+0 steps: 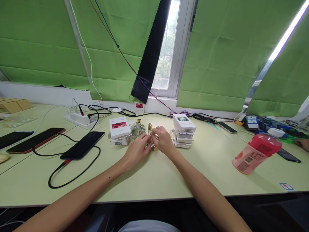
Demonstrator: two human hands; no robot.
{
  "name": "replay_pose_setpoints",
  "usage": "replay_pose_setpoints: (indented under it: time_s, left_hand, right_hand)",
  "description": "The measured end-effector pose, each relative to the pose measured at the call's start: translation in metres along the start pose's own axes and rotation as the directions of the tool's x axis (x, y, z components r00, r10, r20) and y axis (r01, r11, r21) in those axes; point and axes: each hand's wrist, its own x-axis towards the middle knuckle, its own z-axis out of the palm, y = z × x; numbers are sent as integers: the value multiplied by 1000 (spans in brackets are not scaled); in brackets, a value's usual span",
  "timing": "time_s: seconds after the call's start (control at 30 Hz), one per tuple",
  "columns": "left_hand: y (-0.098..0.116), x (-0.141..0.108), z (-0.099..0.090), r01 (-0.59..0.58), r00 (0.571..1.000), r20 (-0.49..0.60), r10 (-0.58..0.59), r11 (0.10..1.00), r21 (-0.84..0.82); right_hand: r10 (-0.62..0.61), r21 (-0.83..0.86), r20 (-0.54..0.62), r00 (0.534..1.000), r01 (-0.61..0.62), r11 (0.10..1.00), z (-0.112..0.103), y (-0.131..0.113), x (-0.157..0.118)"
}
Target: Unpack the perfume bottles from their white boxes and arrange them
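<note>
My left hand (138, 145) and my right hand (163, 140) meet at the middle of the table, fingertips close together. Both are closed around a small glass bottle, mostly hidden by my fingers; its gold cap (154, 148) shows beneath them. Just behind my hands stand several small glass bottles (139, 129) with gold tops, one gold-topped bottle (150, 126) among them. Left of my left hand lie white boxes (120, 127) with a red picture. A stack of white boxes (183, 123), the top one with a green picture, rises beyond my right hand, a clear bottle (172, 134) beside it.
Several phones (83, 145) lie at the left, with black cables looping to a white power strip (82, 120). A pink drink bottle (257, 151) leans at the right, near a dark phone (288, 155). Another person's hand (303, 144) shows at the right edge.
</note>
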Motion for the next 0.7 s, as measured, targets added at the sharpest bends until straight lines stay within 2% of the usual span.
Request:
replay_pose_setpoints:
  time_s: [0.27,0.7]
  left_hand:
    - [1,0,0,-9,1000,0,9,1000,-2]
    - [-1,0,1,-14,1000,-10,14,1000,0]
  right_hand:
    - [-20,-80,26,999,22,997,0,-4,1]
    - [90,151,-88,992,-76,986,10,4,-1]
